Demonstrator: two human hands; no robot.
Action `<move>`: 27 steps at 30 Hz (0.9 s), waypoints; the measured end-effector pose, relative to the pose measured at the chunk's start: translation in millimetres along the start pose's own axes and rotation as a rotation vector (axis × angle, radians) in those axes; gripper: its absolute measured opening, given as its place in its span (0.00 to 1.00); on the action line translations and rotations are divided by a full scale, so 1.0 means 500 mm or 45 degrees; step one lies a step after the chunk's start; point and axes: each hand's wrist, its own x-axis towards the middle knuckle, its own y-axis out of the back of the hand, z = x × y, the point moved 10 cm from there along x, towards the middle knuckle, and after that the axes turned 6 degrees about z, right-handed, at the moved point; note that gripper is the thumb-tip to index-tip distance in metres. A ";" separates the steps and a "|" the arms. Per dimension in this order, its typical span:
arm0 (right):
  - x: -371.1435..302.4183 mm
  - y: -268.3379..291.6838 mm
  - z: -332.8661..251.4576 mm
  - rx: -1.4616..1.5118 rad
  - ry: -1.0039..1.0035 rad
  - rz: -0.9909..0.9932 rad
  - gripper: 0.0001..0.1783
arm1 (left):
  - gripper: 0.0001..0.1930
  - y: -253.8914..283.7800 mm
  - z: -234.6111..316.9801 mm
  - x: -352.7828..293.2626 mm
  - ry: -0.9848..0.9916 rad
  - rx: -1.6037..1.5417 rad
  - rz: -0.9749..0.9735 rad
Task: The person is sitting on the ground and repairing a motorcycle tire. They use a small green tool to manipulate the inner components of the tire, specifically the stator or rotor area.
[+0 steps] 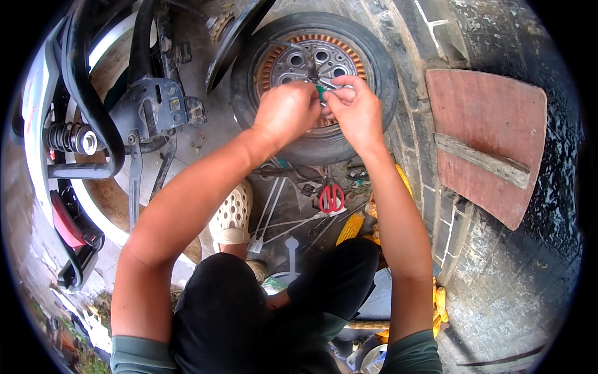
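Note:
Both my hands meet over a wheel with an open hub motor [269,65], whose copper windings ring a grey metal centre. A dark axle [311,67] stands up from that centre, just beyond my fingers. My left hand [289,109] is closed, back of the hand up, with its fingertips mostly hidden. My right hand [357,113] pinches with thumb and forefinger from the other side. Between the fingertips shows a small green piece [321,92]; its exact kind is too small to tell. The black tyre [381,81] lies flat on the ground around the hub.
Red-handled scissors [332,198], white cable ties [269,209] and other tools lie between the wheel and my feet. Corn cobs [350,229] are beside my right knee. A vehicle frame [156,106] stands left. A reddish wooden board [486,118] is at the right.

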 end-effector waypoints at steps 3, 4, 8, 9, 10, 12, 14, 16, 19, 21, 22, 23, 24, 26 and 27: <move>-0.001 -0.001 -0.002 0.005 0.009 -0.007 0.15 | 0.06 -0.001 -0.007 0.003 0.036 -0.150 -0.002; -0.001 -0.001 -0.001 0.016 0.018 -0.013 0.16 | 0.05 -0.001 -0.012 0.005 0.054 -0.224 0.000; 0.002 0.004 0.007 0.029 0.043 -0.055 0.16 | 0.05 -0.010 -0.019 0.012 0.063 -0.348 -0.087; 0.001 0.003 0.003 -0.010 0.066 -0.066 0.16 | 0.05 -0.011 -0.020 0.012 0.064 -0.345 -0.100; 0.000 0.003 -0.002 -0.051 0.089 -0.077 0.16 | 0.04 -0.013 -0.020 0.013 0.064 -0.343 -0.114; -0.003 -0.002 -0.008 -0.094 0.137 -0.111 0.17 | 0.04 -0.008 -0.018 0.015 0.020 -0.292 -0.092; -0.005 -0.008 -0.011 -0.103 0.184 -0.149 0.17 | 0.04 -0.003 -0.014 0.015 -0.020 -0.244 -0.059; -0.006 -0.009 -0.012 -0.141 0.217 -0.180 0.18 | 0.05 0.002 -0.010 0.016 -0.054 -0.200 -0.015; -0.005 -0.005 -0.014 -0.237 0.293 -0.207 0.19 | 0.05 0.002 -0.017 0.016 -0.020 -0.211 0.036; -0.007 -0.004 -0.019 -0.292 0.347 -0.219 0.20 | 0.05 -0.002 -0.030 0.014 0.025 -0.255 0.047; -0.009 -0.004 -0.024 -0.309 0.371 -0.226 0.20 | 0.05 -0.004 -0.036 0.013 0.047 -0.277 0.053; -0.010 -0.005 -0.028 -0.325 0.396 -0.232 0.20 | 0.05 -0.005 -0.041 0.013 0.070 -0.298 0.046; -0.008 0.000 -0.029 -0.321 0.397 -0.202 0.20 | 0.05 -0.007 -0.045 0.013 0.094 -0.319 0.040; -0.005 0.011 -0.029 -0.314 0.399 -0.141 0.20 | 0.06 -0.012 -0.052 0.013 0.112 -0.373 0.019; -0.002 0.013 -0.024 -0.266 0.365 -0.125 0.20 | 0.07 -0.015 -0.055 0.011 0.108 -0.407 0.004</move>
